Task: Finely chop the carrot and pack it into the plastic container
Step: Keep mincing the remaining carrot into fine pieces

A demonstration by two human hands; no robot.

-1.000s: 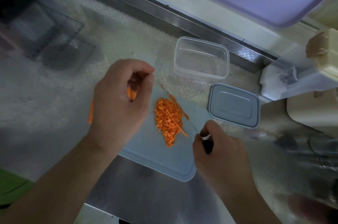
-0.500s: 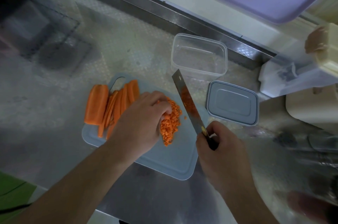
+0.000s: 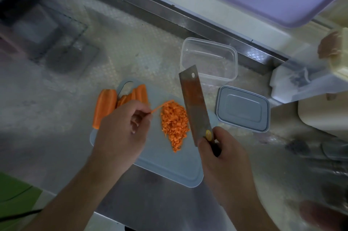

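The board (image 3: 163, 170) lies on the counter with all the carrot on or beside it, so chopping is partly done and packing has not begun. The tub (image 3: 209, 59) stands beyond the board, clear and with nothing in it, and its lid (image 3: 243, 110) lies flat just to the right, off the tub.

The cleaver (image 3: 195, 106) is gripped by the handle in the right hand (image 3: 224, 157), fingers curled round it, blade tilted with its flat face showing, just right of the pile; whether it touches the board cannot be told.

At the board's far left corner lie the uncut slabs (image 3: 105, 106), one thick piece overhanging the edge and thinner slices beside it, partly hidden behind the left hand (image 3: 120, 132). These look like a good share of the carrot, so much cutting remains.

The pile (image 3: 174, 125) of fine dice sits mid-board, heaped between the hands and near the blade.

The left hand pinches a thin strip (image 3: 162, 107) between fingertips, its free end reaching the pile's top. I judge it a stray sliver missed in dicing that needs cutting down.

Left to do: chop the strip and slabs, move the dice into the tub, likely fit the lid.
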